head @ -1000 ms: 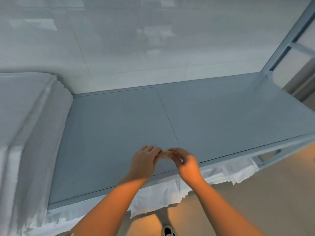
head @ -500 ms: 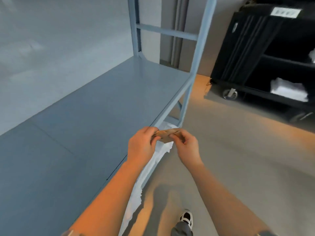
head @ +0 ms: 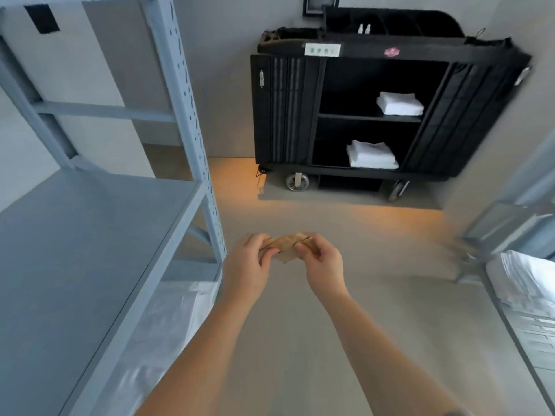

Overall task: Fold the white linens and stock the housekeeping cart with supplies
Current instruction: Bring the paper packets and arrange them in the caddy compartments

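Pinching a small, flat, tan packet (head: 289,246) between them, left hand (head: 246,270) and right hand (head: 322,265) each grip one end.

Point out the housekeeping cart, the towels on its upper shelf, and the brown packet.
housekeeping cart (head: 288,109), head view, ribbed left panel.
upper-shelf towels (head: 399,103), head view, stack's top.
brown packet (head: 288,246), head view, middle, between both hands.

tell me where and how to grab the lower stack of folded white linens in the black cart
Take the lower stack of folded linens by its two short sides, one hand on each, coming in from the housekeeping cart's open front. It lies flat on the bottom shelf with the shelf above close over it, so a top-down reach looks blocked. Both hands are busy now: the left hand and right hand pinch a small tan packet.
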The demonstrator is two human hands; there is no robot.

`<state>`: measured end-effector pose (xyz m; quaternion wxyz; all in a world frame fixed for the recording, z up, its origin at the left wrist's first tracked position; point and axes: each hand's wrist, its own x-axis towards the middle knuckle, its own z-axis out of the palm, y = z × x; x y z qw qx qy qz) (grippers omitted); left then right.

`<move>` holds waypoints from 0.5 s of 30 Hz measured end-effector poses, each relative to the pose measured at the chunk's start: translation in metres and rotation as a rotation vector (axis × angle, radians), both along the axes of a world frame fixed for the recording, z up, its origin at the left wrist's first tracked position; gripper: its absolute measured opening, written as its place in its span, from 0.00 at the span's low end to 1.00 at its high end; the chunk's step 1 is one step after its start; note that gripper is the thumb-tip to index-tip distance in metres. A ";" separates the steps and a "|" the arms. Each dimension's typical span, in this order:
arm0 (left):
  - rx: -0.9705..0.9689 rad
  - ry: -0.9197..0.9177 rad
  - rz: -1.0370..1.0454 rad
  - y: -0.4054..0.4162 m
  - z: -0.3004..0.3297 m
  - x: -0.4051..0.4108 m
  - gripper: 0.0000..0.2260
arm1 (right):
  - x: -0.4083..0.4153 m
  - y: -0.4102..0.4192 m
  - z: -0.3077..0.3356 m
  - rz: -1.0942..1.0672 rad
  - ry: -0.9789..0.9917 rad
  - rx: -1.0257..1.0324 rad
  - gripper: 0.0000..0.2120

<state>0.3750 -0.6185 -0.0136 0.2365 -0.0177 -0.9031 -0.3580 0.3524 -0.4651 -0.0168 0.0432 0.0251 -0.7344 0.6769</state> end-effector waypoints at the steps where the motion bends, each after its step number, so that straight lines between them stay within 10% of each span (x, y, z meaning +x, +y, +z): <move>1: 0.004 0.006 -0.012 0.011 0.003 -0.020 0.04 | -0.018 0.011 0.003 -0.012 0.003 0.000 0.12; 15: -0.003 0.068 -0.124 0.108 0.003 -0.266 0.05 | -0.236 0.099 0.000 -0.215 -0.021 -0.055 0.11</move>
